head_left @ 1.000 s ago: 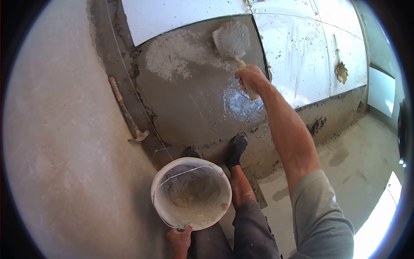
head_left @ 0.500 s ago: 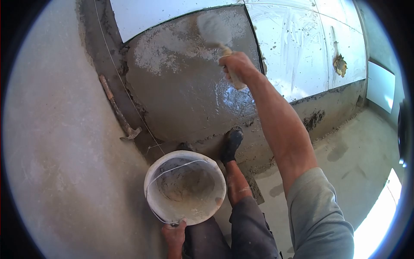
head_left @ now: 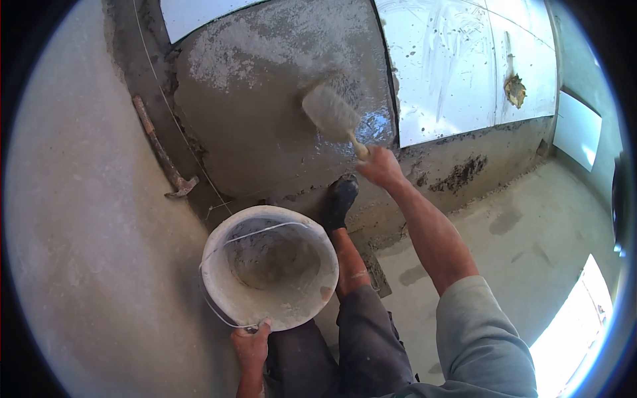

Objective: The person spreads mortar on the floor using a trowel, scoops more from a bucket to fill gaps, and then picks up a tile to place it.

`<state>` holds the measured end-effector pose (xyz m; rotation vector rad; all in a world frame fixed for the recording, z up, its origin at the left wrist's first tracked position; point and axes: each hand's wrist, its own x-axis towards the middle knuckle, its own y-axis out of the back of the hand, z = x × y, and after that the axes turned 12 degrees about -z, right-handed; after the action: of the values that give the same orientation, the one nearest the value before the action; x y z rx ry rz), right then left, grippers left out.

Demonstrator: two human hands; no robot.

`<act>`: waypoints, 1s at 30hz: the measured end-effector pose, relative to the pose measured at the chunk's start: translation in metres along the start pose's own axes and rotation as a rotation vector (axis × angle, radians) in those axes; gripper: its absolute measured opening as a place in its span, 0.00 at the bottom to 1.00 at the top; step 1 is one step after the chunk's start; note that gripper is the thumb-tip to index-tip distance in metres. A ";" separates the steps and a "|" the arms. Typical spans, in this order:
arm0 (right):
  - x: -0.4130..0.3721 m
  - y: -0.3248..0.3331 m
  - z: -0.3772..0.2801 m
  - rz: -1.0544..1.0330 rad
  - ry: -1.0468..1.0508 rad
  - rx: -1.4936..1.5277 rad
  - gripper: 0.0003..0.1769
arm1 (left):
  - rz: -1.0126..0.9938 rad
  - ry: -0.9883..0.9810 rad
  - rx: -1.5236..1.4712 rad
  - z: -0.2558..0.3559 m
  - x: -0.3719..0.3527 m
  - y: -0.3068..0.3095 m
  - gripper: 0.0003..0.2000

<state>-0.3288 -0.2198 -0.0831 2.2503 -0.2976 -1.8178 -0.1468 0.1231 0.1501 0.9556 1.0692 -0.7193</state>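
My right hand point(head_left: 381, 167) is closed round the handle of a trowel point(head_left: 330, 109), whose broad blade is over the wet grey mortar bed point(head_left: 249, 142). Pale powder lies across the far part of that bed. Down in front of me, my left hand point(head_left: 251, 346) grips the near rim of a white bucket point(head_left: 215, 255), tilted so that its inside faces up at me. Grey residue coats the bucket's inner wall and bottom. A thin wire handle hangs across its mouth.
White tiles point(head_left: 458, 66) with smears border the mortar on the right, and another tile point(head_left: 192, 14) lies at the far left. A hammer point(head_left: 159, 149) rests on the left beside a taut string point(head_left: 162, 89). My shoe point(head_left: 342, 199) stands at the mortar's near edge.
The trowel has come back from the far, powdered part of the bed toward me, its blade now over the wetter middle. My left hand still holds the bucket; the whole view has shifted slightly.
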 end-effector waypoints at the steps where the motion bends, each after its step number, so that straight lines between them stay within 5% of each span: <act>1: -0.004 -0.007 0.002 -0.007 0.008 0.007 0.23 | -0.017 -0.013 -0.010 0.002 0.001 0.003 0.08; 4: -0.006 -0.022 -0.008 0.101 -0.017 0.186 0.22 | -0.004 0.027 -0.023 -0.010 0.005 0.006 0.08; 6: -0.004 -0.024 -0.023 -0.066 0.047 -0.131 0.20 | 0.020 0.022 -0.003 -0.017 0.007 0.004 0.09; 14: -0.001 -0.028 -0.077 -0.026 0.104 -0.121 0.21 | 0.026 0.010 -0.105 -0.005 0.009 0.020 0.08; 22: -0.114 -0.026 -0.054 -0.024 0.023 -0.157 0.18 | 0.022 -0.066 -0.095 0.009 0.019 0.019 0.08; 27: -0.154 -0.028 -0.046 0.110 0.329 -0.300 0.16 | 0.046 -0.072 -0.110 0.016 0.031 0.013 0.09; 30: -0.150 -0.011 -0.071 0.111 0.294 -0.428 0.14 | 0.049 -0.071 -0.054 0.021 0.036 0.012 0.11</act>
<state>-0.2908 -0.1599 0.0675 2.1026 0.0206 -1.3183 -0.1162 0.1083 0.1229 0.9007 0.9949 -0.6757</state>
